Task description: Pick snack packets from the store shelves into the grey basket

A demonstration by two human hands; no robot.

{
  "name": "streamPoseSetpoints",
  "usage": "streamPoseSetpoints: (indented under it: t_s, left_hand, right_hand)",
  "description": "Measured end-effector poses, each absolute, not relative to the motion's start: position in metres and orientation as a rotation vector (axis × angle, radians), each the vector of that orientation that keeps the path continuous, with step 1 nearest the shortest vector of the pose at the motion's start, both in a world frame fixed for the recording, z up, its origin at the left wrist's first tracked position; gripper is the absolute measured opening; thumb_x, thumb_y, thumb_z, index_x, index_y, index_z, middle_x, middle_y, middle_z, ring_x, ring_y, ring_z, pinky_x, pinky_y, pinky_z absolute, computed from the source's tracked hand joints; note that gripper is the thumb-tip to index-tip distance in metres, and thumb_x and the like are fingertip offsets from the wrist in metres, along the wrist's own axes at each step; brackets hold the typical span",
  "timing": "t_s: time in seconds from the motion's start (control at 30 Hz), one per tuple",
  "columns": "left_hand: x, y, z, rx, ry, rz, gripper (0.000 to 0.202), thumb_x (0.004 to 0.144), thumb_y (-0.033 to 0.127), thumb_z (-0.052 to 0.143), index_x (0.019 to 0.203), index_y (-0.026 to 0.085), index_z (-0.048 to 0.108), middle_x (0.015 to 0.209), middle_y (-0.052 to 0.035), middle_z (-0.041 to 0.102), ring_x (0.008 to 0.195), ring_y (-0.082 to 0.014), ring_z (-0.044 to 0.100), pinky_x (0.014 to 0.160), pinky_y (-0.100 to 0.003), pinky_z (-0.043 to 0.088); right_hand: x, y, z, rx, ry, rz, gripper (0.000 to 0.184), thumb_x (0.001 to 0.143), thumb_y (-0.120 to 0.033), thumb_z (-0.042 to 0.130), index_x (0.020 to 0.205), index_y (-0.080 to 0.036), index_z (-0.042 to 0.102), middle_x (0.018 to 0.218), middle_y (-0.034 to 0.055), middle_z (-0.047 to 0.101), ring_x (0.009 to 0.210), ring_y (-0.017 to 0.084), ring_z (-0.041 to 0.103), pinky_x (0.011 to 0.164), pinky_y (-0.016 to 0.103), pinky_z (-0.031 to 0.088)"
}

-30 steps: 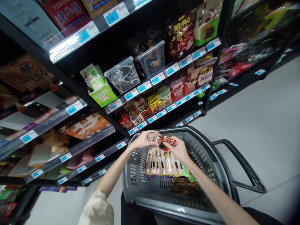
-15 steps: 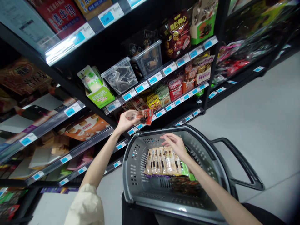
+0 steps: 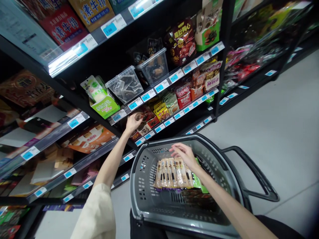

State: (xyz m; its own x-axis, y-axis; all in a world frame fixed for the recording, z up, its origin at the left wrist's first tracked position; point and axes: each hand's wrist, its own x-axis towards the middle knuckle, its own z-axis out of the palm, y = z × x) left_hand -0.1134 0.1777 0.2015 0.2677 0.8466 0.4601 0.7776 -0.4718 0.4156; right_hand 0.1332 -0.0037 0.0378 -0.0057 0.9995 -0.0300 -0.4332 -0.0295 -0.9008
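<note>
My left hand [image 3: 131, 123] reaches into the lower shelf and is closed on a red and brown snack packet [image 3: 144, 118] among the packets there. My right hand [image 3: 183, 154] hovers over the grey shopping basket [image 3: 221, 159] with fingers spread, holding nothing, just above a row of tan stick-shaped snack packs [image 3: 171, 172] lying in the basket. Green packets [image 3: 199, 183] and dark ones lie beneath the row.
Black store shelves [image 3: 74, 89] with blue price tags run along the left and back, holding clear bins [image 3: 126, 84], a green box [image 3: 104, 104] and many snack bags. The basket's handle [image 3: 259, 181] sticks out to the right over grey floor [image 3: 279, 126].
My left hand carried the snack packet from over the basket up and left to the shelf. My right hand let go of it and stayed over the basket.
</note>
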Motion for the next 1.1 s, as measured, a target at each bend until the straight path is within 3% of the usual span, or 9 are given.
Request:
streamPoseSetpoints:
  t_s: [0.17, 0.33, 0.6, 0.77, 0.83, 0.97, 1.1]
  left_hand:
    - [-0.097, 0.193, 0.226, 2.548, 1.606, 0.485, 0.038, 0.074, 0.013, 0.068, 0.11, 0.021, 0.079, 0.115, -0.0087, 0.08, 0.106, -0.0296, 0.073, 0.097, -0.035, 0.055]
    - [-0.057, 0.21, 0.241, 2.536, 1.971, -0.008, 0.042, 0.075, 0.019, 0.068, 0.116, 0.017, 0.075, 0.112, -0.0133, 0.079, 0.109, -0.0301, 0.072, 0.092, -0.031, 0.056]
    - [-0.025, 0.226, 0.23, 2.522, 2.218, -0.221, 0.047, 0.08, 0.025, 0.069, 0.124, 0.01, 0.068, 0.117, -0.0227, 0.075, 0.11, -0.0343, 0.072, 0.085, -0.033, 0.058]
    - [-0.032, 0.23, 0.214, 2.557, 1.949, -0.418, 0.038, 0.075, 0.021, 0.071, 0.113, 0.016, 0.073, 0.109, -0.0153, 0.078, 0.1, -0.0287, 0.075, 0.077, -0.027, 0.057]
    - [-0.034, 0.231, 0.208, 2.582, 1.891, -0.41, 0.037, 0.076, 0.022, 0.072, 0.113, 0.018, 0.073, 0.114, -0.0136, 0.077, 0.103, -0.0275, 0.074, 0.08, -0.026, 0.057]
    - [-0.04, 0.233, 0.203, 2.647, 1.848, -0.308, 0.053, 0.08, 0.027, 0.072, 0.131, 0.013, 0.064, 0.137, -0.0194, 0.066, 0.127, -0.0311, 0.064, 0.101, -0.029, 0.052]
    - [-0.056, 0.236, 0.196, 2.673, 1.846, 0.058, 0.077, 0.074, 0.033, 0.08, 0.143, 0.013, 0.054, 0.151, -0.0216, 0.053, 0.143, -0.0373, 0.05, 0.117, -0.041, 0.044]
  right_hand:
    - [0.132, -0.002, 0.031, -0.896, -0.882, 1.435, 0.047, 0.071, -0.061, 0.083, 0.089, -0.019, 0.072, 0.083, 0.0087, 0.079, 0.063, 0.02, 0.072, 0.058, 0.028, 0.051]
    - [0.133, -0.002, 0.028, -0.881, -0.942, 1.465, 0.044, 0.076, -0.056, 0.079, 0.093, -0.017, 0.071, 0.084, 0.0089, 0.079, 0.065, 0.019, 0.072, 0.059, 0.027, 0.05]
    - [0.139, -0.002, 0.039, -0.862, -0.978, 1.475, 0.036, 0.079, -0.051, 0.075, 0.092, -0.017, 0.07, 0.084, 0.0079, 0.078, 0.066, 0.018, 0.071, 0.06, 0.027, 0.05]
    - [0.142, -0.003, 0.042, -0.837, -1.017, 1.495, 0.032, 0.082, -0.047, 0.073, 0.093, -0.018, 0.07, 0.086, 0.0078, 0.078, 0.069, 0.018, 0.072, 0.062, 0.027, 0.051]
    - [0.142, -0.002, 0.041, -0.818, -1.049, 1.503, 0.03, 0.083, -0.046, 0.072, 0.093, -0.018, 0.07, 0.087, 0.0074, 0.078, 0.069, 0.018, 0.072, 0.062, 0.027, 0.051]
    - [0.144, 0.0, 0.039, -0.826, -1.068, 1.524, 0.029, 0.083, -0.046, 0.073, 0.092, -0.018, 0.07, 0.087, 0.0071, 0.078, 0.068, 0.018, 0.072, 0.061, 0.027, 0.052]
    - [0.149, -0.001, 0.044, -0.852, -1.077, 1.522, 0.028, 0.081, -0.045, 0.074, 0.092, -0.019, 0.071, 0.087, 0.0073, 0.078, 0.071, 0.018, 0.072, 0.06, 0.027, 0.052]
